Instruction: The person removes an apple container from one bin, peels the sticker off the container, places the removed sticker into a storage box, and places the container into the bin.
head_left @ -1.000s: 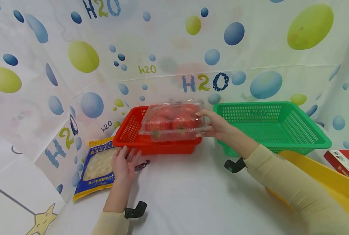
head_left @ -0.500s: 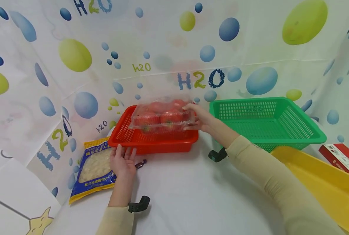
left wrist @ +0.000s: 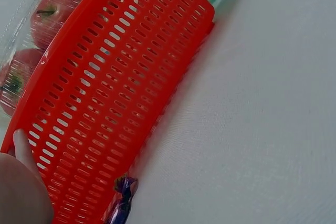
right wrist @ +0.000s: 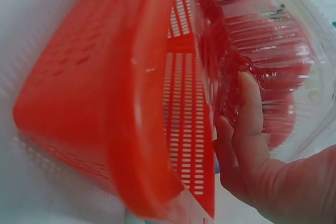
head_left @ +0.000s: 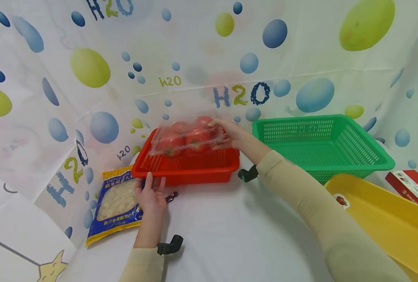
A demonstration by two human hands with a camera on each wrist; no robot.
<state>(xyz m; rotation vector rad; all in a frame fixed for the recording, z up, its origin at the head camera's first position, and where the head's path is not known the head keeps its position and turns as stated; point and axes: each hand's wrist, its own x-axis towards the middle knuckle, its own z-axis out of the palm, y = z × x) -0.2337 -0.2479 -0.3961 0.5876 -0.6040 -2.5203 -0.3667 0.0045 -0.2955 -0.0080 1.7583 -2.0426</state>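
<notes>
My right hand (head_left: 231,135) grips the right end of a clear plastic clamshell box of red apples (head_left: 195,141). The box tilts over the back left of the red basket (head_left: 184,178); in the right wrist view the thumb and fingers (right wrist: 249,100) pinch its edge. My left hand (head_left: 153,197) is palm up at the basket's front left, relaxed fingers touching just under and at the rim. A finger (left wrist: 23,150) lies against the perforated wall in the left wrist view. A small dark-wrapped candy (head_left: 172,197) lies by the left hand, partly hidden behind it.
A blue and yellow bag of pasta (head_left: 117,199) lies left of the basket. On the right stand a green basket (head_left: 321,170) and a yellow tray (head_left: 381,223), with a red and white box (head_left: 411,188) beyond. A patterned sheet hangs behind.
My right hand has carried the apple box leftward, and it now tilts down at its left end over the red basket. My left hand stays at the basket's front rim.
</notes>
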